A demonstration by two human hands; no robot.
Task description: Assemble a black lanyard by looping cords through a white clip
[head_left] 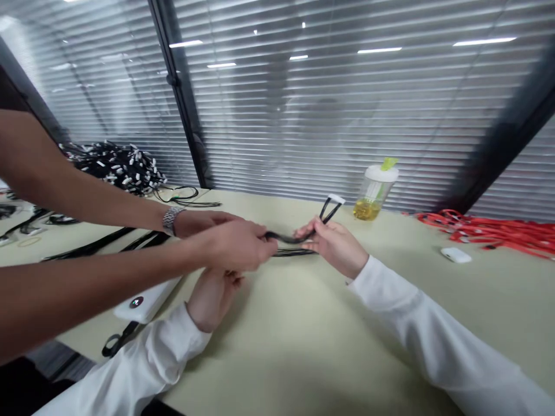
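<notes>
Head view. A black lanyard (299, 237) is pinched in the right hand (333, 245) above the table (303, 346), its white-tipped end (336, 199) raised toward the bottle (375, 193). The left hand (214, 294) lies left of and below the lanyard, largely hidden under a co-worker's hands (229, 242); whether it is closed on anything cannot be told. The lanyard's other end is gripped by the co-worker's hands, one with a wristwatch (172, 219). The strands appear folded into a short bundle, judged as partly gathered and not yet set down. A heap of black lanyards (117, 164) lies far left of the bottle, red lanyards (489, 231) to its right, a white case (455, 255) near them.
</notes>
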